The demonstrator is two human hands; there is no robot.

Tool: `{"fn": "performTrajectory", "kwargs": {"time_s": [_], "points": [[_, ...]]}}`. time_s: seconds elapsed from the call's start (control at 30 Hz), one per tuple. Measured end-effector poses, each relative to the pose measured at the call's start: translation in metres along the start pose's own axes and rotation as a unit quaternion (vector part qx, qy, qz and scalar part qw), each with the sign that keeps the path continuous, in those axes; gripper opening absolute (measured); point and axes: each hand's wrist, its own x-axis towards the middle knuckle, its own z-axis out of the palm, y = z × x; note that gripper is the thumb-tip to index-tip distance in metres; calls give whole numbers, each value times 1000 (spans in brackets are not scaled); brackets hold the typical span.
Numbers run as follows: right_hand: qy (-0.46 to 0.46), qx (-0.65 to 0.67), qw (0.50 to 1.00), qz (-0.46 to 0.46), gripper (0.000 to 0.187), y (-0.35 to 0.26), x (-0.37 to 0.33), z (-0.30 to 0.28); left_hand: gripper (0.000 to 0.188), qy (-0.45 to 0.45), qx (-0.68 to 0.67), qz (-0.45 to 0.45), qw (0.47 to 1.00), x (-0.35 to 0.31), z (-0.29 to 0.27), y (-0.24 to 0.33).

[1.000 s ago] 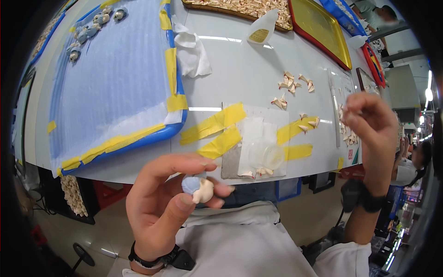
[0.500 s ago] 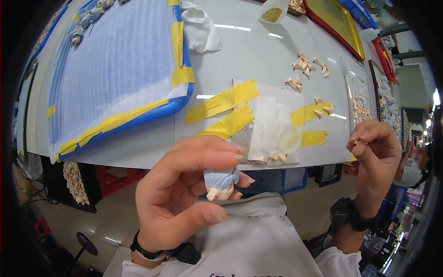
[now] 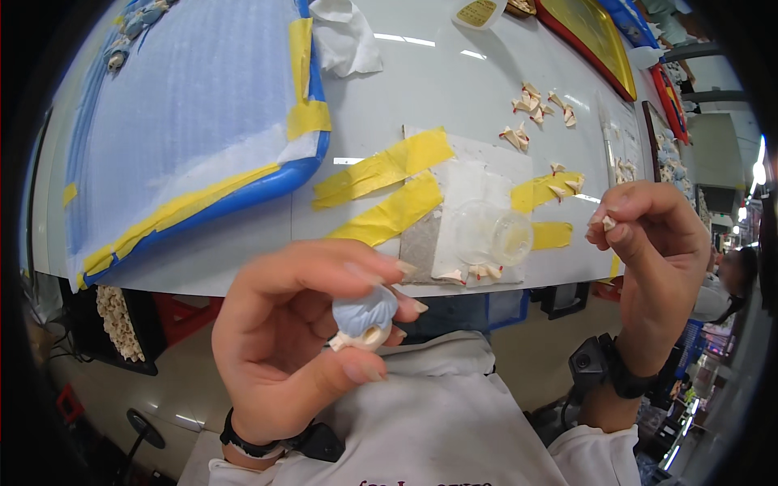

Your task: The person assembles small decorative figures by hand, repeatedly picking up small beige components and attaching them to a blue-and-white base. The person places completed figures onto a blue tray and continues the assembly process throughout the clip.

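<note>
Between the thumb and fingers of my left hand (image 3: 271, 324) is a small figurine (image 3: 364, 308), pale blue and rounded on top, cream below, with a dark hole in the cream part. My right hand (image 3: 668, 251) is raised at the table's front edge, pinching a tiny cream piece (image 3: 609, 223) between thumb and forefinger. A clear plastic cup (image 3: 512, 240) stands on a white sheet (image 3: 454, 235) between the hands. Small cream pointed pieces with red ends (image 3: 488, 272) lie just in front of it, and more such pieces (image 3: 531, 104) are scattered farther back.
Yellow tape (image 3: 389, 170) crosses the work sheet. At the left lies a blue-rimmed tray (image 3: 304, 182) lined with pale blue foam, with several blue figurines (image 3: 134, 28) in its far corner. Behind are a white cloth (image 3: 344, 40), a bottle (image 3: 478, 12) and a gold tray (image 3: 587, 40).
My left hand has moved slightly left and turned the figurine, so its hole now shows. My right hand has risen and come slightly left, with the tiny piece now in plainer sight.
</note>
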Motion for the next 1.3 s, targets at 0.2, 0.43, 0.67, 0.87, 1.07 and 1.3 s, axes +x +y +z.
{"fn": "performTrajectory", "kwargs": {"time_s": [0.2, 0.43, 0.67, 0.87, 1.07, 1.3], "points": [[-33, 10, 998, 48, 15, -8, 2, 2, 42, -35, 58, 77, 995, 3, -16, -8], [-13, 122, 991, 62, 16, -1, -11, -10, 38, -70, 72, 122, 987, 2, -28, -8], [7, 49, 999, -6, 20, 3, -17, -18, 44, -42, 76, 124, 989, 2, -31, -4], [46, 54, 996, -61, 21, 8, -15, -10, 45, -32, 79, 103, 991, 0, -29, -5], [31, -24, 993, -107, 14, 11, -14, 7, 44, 8, 125, 119, 985, -1, -24, -6], [-20, -179, 955, -235, 17, 7, -7, 26, 41, -94, 85, 160, 979, 3, -25, -12]]}}
